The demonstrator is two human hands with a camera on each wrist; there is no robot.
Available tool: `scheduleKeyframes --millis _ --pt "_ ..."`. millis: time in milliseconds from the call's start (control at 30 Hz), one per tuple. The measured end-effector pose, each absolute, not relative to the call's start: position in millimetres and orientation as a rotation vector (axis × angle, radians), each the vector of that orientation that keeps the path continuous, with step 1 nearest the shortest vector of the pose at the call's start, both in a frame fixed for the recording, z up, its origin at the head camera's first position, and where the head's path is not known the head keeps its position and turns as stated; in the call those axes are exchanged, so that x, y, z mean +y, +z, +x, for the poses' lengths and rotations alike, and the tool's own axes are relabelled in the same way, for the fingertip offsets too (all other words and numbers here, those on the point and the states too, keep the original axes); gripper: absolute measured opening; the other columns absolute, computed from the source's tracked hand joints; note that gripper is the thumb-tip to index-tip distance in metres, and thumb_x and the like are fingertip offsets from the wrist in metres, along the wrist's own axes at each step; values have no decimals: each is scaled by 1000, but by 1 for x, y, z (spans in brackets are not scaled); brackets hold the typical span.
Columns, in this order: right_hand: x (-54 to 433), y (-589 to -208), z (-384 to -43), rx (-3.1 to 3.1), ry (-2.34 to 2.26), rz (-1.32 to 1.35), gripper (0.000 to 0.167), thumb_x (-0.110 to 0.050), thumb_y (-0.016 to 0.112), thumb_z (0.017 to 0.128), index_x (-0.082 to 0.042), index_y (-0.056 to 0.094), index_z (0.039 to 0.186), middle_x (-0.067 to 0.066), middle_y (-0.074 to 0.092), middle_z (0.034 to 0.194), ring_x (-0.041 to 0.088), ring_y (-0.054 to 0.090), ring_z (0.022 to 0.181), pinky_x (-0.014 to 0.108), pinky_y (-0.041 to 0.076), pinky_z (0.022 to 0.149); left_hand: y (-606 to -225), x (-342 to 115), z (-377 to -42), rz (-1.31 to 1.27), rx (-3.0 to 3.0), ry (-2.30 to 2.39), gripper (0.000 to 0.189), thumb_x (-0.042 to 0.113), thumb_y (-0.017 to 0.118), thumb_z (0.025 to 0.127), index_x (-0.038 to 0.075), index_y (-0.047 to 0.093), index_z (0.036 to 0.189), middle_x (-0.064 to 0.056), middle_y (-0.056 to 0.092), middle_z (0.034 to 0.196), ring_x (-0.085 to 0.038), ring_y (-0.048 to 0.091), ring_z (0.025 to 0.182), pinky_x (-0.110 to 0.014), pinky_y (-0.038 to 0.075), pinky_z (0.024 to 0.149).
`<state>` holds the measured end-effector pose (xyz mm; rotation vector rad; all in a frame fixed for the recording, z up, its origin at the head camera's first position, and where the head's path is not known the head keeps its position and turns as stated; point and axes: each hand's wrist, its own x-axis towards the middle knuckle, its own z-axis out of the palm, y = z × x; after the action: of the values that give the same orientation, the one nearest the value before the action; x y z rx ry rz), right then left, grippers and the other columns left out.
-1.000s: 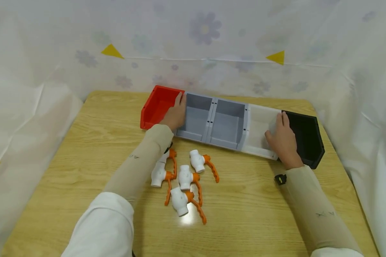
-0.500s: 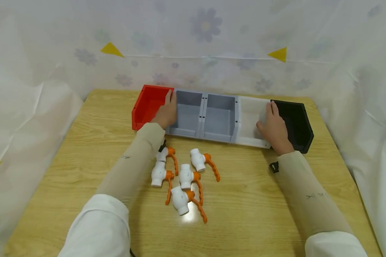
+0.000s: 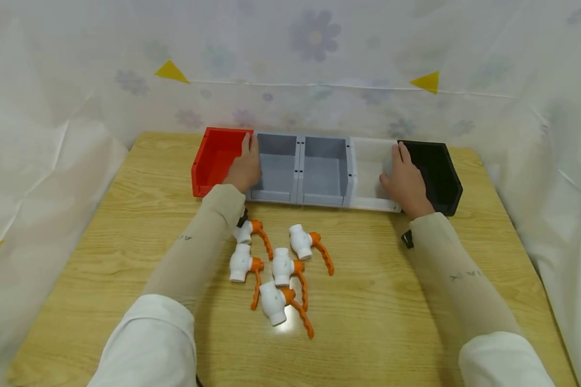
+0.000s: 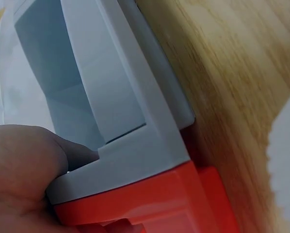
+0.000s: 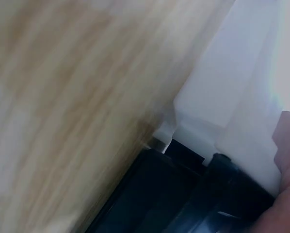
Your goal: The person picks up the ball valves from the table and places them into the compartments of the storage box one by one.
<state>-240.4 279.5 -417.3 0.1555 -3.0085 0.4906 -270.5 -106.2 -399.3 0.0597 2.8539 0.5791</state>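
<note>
We grip the row of red, grey, white and black plastic bins (image 3: 321,169) at both ends, left hand (image 3: 244,167) fingers clamped on the red-grey seam, right hand (image 3: 405,180) on the white-black seam, while five white plastic valves with orange handles (image 3: 278,269) lie unsorted in front of the row.

Both hands (image 3: 244,169) on a row of 5 bins (image 3: 324,169)

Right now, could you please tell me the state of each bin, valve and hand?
Red bin: empty, gripped by left hand.
Grey bins: both empty.
White bin: empty, gripped by right hand.
Black bin: empty.
Five ball valves: loose on table.
</note>
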Motion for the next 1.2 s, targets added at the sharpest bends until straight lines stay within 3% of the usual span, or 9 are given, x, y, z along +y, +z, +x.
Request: scheduleKeyframes --millis 200,467,733,1200 --pt "271 -420 -250 -3012 463 150 74 -16 53 98 1 16 160 22 13 168 29 43 51 43 35 52 -399 -113 -273 47 2867 581 78 5 41 101 10 -7 162 -10 -7 171 -24 46 58 -32 43 58" --pt "263 -422 -258 -3056 387 137 75 -17 52 100 0 12 160 22 10 169 36 52 63 48 41 61 -401 -121 -277 39 2822 574 79 5 40 101 11 -11 161 -9 -10 171 -23 47 58 -31 44 59" --pt "261 -423 -267 -3038 397 138 74 -17 53 99 -1 14 160 21 12 169 34 50 57 46 41 57 -401 -125 -286 43 2831 549 78 6 39 101 10 -10 162 -9 -12 170 -26 49 62 -33 44 64" --pt "261 -422 -272 -3048 392 94 73 -16 50 100 -2 13 161 19 11 169 38 53 65 52 46 65 -395 -123 -291 70 2818 550 78 6 40 102 10 -11 161 -9 -14 170 -20 43 55 -30 42 58"
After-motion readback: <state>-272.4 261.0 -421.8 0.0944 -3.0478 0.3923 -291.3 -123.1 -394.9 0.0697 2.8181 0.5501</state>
